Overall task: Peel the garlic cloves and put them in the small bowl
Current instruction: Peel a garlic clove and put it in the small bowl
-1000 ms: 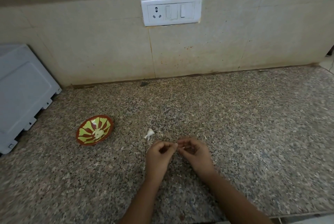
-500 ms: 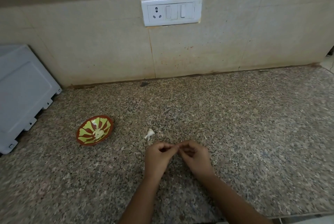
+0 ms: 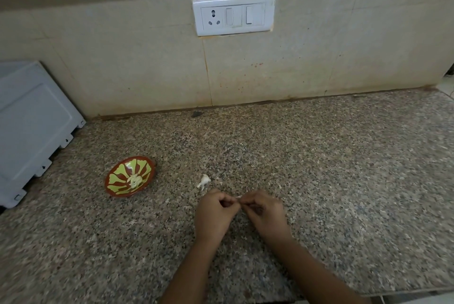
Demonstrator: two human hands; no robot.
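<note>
My left hand [image 3: 214, 213] and my right hand [image 3: 264, 214] meet fingertip to fingertip above the granite counter [image 3: 331, 168]. Between them they pinch a small garlic clove [image 3: 238, 197], of which only a pale sliver shows. A small red bowl with a yellow-green pattern [image 3: 115, 189] stands to the left of my hands and holds pale peeled garlic [image 3: 134, 180] in its middle. A white scrap of garlic or its skin [image 3: 204, 181] lies on the counter just beyond my left hand.
A grey-white appliance [image 3: 32, 127] sits at the far left against the tiled wall [image 3: 147, 65]. A white socket and switch plate [image 3: 233, 15] is on the wall. The counter's front edge runs along the bottom right.
My hands stay together on the clove, with only small shifts of the fingers. The bowl and the white scrap have not moved.
</note>
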